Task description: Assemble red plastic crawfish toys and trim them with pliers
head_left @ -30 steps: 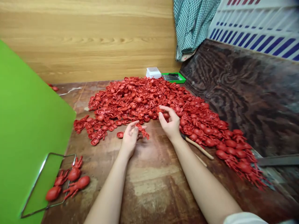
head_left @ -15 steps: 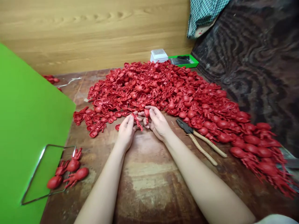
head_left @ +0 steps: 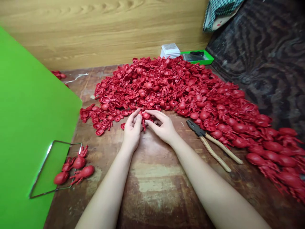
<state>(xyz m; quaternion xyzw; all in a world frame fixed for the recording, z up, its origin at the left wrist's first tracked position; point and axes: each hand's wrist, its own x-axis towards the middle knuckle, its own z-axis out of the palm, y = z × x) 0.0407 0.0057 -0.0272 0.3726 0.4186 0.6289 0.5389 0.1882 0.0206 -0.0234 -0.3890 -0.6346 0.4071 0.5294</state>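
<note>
At the near edge of a heap of red plastic doll-like parts point(head_left: 164, 78), my two hands meet over a small red plastic figure piece point(head_left: 144, 121). My left hand point(head_left: 132, 128) pinches its limbed part between thumb and fingers. My right hand point(head_left: 164, 127) has curved fingers at the rounded red part on the other side. The two red parts are together or nearly so; fingers hide how they fit. Pliers point(head_left: 195, 128) with wrapped, pale handles lie to the right of my right hand, jaws pointing away from me.
A green panel point(head_left: 35, 121) stands at the left, with a metal wire frame point(head_left: 39, 170) against it. Several red figures point(head_left: 82, 174) lie by the frame. Behind the heap are a white stack point(head_left: 170, 51) and a green tray point(head_left: 209, 58). A dark board point(head_left: 267, 63) bounds the right.
My hands have moved closer, bringing the rounded red part in the right hand to the limbed part in the left. The view has shifted slightly, while the pliers and heap stay put.
</note>
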